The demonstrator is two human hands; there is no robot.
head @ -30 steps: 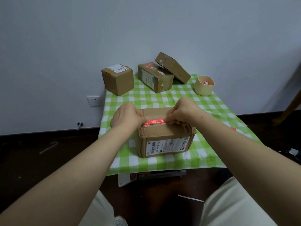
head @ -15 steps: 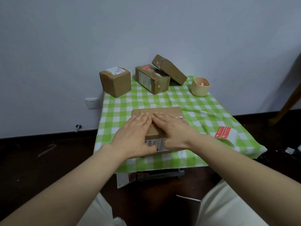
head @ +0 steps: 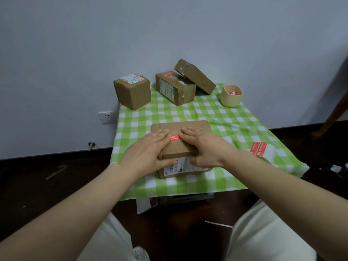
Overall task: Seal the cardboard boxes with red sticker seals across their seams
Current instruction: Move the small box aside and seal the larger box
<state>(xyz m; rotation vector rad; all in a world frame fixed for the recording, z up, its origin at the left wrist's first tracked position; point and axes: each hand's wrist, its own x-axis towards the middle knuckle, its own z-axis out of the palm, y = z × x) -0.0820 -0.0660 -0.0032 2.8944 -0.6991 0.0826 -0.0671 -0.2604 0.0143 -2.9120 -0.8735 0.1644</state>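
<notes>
A brown cardboard box [head: 180, 127] with a white shipping label on its front lies near the front of the green checked table [head: 222, 117]. A red sticker seal [head: 174, 137] sits across the box's top, visible between my hands. My left hand [head: 148, 149] lies flat on the top left of the box, fingers straight, thumb down the front face. My right hand [head: 202, 146] lies flat on the top right, thumb also over the front. A sheet of red stickers [head: 259, 149] lies on the cloth to the right.
Three more cardboard boxes stand at the back: a cube-shaped box [head: 132, 91], a longer box [head: 175, 87] with a red seal on top, and a third box [head: 194, 76] leaning on it. A beige cup [head: 231, 96] holds red-and-white scraps. A wall socket [head: 106, 117] is at left.
A second ago both hands pinched the red seal over the box top. They then flattened onto it, and now they have slid apart, uncovering the seal's middle.
</notes>
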